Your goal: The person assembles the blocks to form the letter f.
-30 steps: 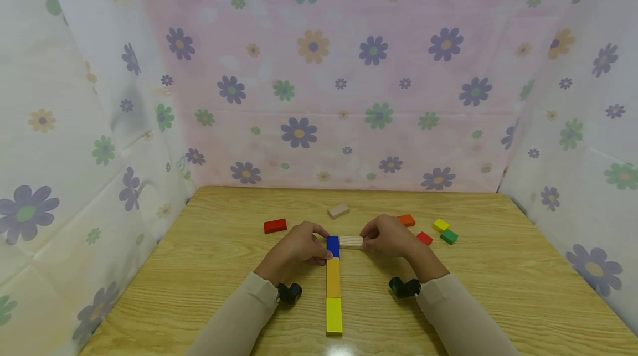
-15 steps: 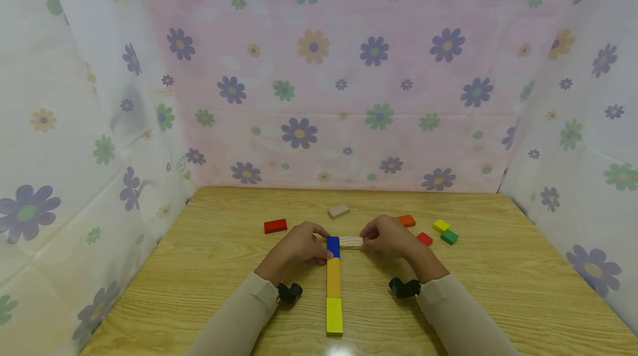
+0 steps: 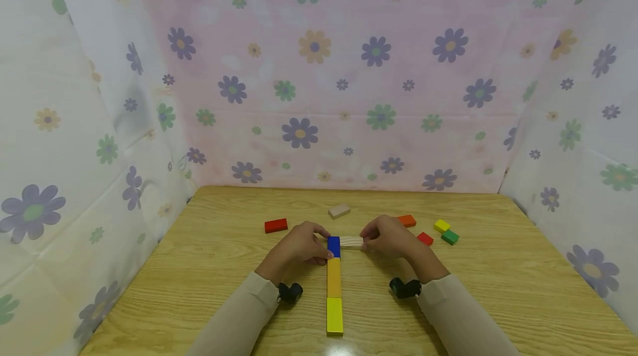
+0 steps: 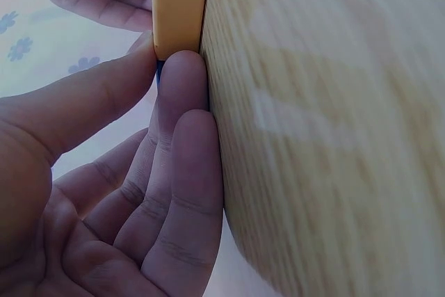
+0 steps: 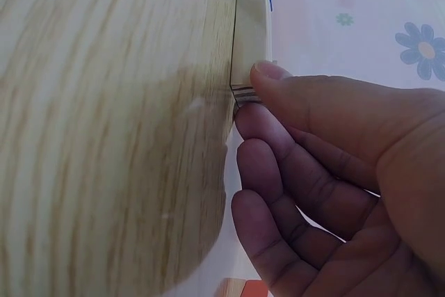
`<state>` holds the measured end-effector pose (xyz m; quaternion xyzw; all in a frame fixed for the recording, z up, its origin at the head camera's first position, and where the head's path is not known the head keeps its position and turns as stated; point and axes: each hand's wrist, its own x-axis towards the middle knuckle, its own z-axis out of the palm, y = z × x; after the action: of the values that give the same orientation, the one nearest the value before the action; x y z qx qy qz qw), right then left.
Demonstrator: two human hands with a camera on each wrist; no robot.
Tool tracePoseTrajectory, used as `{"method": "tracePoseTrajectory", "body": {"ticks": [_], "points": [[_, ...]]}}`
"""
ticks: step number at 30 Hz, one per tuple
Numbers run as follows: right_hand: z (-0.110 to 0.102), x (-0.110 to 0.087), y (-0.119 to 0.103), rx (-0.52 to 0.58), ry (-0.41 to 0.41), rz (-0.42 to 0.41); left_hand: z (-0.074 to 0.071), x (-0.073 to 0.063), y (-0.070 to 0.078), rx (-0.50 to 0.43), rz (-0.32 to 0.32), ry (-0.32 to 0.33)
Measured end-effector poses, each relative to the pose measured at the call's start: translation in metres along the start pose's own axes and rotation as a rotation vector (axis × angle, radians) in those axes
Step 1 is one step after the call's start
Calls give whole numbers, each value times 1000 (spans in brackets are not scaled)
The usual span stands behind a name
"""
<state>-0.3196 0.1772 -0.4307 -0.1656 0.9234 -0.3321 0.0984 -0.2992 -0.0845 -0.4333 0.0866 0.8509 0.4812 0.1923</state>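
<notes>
A row of flat wooden blocks runs away from me on the table: yellow nearest, then orange, then a blue block at the far end. My left hand holds the blue block from the left, index finger at its far corner and thumb at its near end. In the left wrist view the fingers largely hide it beyond the orange block. A plain wooden block lies crosswise, its left end against the blue one. My right hand pinches its right end with thumb and index finger.
Beyond the hands lie a red block at left and a plain block at centre back. To the right are an orange-red block, a red one, a small yellow one and a green one.
</notes>
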Motion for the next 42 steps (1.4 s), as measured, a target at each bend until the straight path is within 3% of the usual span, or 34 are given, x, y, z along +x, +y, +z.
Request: {"method": "tracePoseTrajectory", "body": {"ticks": [42], "points": [[0, -3, 2, 1, -17, -26, 0, 3, -4, 28, 10, 4]]}}
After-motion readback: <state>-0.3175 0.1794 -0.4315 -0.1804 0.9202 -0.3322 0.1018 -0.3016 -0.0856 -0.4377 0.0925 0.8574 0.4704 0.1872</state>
